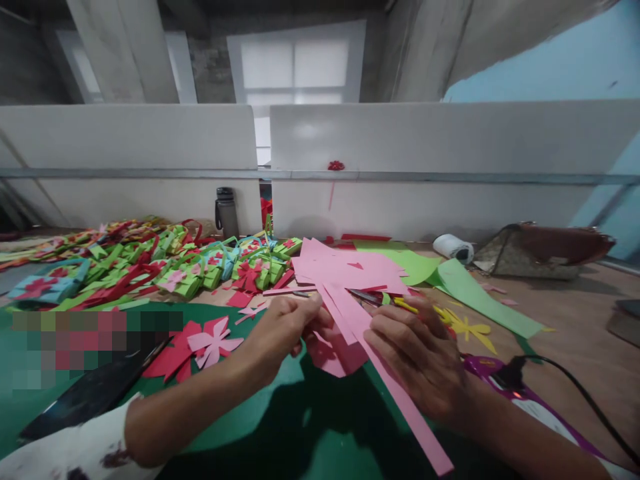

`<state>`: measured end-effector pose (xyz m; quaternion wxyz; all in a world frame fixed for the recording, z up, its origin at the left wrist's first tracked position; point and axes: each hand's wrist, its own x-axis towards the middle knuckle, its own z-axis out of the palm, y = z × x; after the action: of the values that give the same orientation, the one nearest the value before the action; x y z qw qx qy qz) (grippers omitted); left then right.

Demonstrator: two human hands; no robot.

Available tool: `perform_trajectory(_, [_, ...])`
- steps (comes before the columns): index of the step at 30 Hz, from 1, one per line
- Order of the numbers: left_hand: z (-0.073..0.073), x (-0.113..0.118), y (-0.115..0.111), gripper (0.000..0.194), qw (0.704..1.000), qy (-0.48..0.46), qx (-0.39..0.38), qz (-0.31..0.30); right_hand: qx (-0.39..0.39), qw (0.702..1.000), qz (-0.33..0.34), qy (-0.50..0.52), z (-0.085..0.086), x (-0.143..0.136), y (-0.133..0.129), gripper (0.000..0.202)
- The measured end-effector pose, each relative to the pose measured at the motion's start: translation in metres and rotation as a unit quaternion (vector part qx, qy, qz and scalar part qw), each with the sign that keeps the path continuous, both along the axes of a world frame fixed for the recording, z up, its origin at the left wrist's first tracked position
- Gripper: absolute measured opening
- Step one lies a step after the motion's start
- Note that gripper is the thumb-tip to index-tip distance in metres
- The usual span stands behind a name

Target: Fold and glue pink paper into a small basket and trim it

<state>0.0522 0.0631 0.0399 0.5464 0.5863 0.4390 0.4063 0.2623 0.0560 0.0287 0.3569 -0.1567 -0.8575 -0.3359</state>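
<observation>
Uneven pulling between the hands could crease or tear the long, flat, pink felt-like strip [397, 395], and its free end, near the right wrist, could snag there. The strip slants through the five o'clock side of the view, straight-edged and smooth. At its ten o'clock, the left hand [287, 327] seems pinched closed on a curled pink felt-like piece [343, 360]; at two o'clock, the right hand [420, 353] curls over the strip, thumb hidden, so I cannot tell its hold.

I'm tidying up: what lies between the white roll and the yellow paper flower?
Light green paper lies between the white roll and yellow flower, head view.
</observation>
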Motion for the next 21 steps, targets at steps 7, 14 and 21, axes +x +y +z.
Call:
perform_trajectory(7, [0.003,-0.017,0.016,0.021,0.828,0.158,0.536,-0.036,-0.076,0.992,0.025,0.093,-0.006,-0.002,0.005,0.017])
perform_trajectory(14, [0.003,-0.004,0.022,0.014,0.836,0.185,0.495,-0.145,-0.141,0.981,0.048,0.121,-0.009,-0.010,0.002,0.022])
perform_trajectory(21, [-0.004,-0.011,0.021,0.019,0.819,0.203,0.499,-0.197,-0.173,0.971,0.075,0.150,-0.021,-0.020,-0.002,0.014])
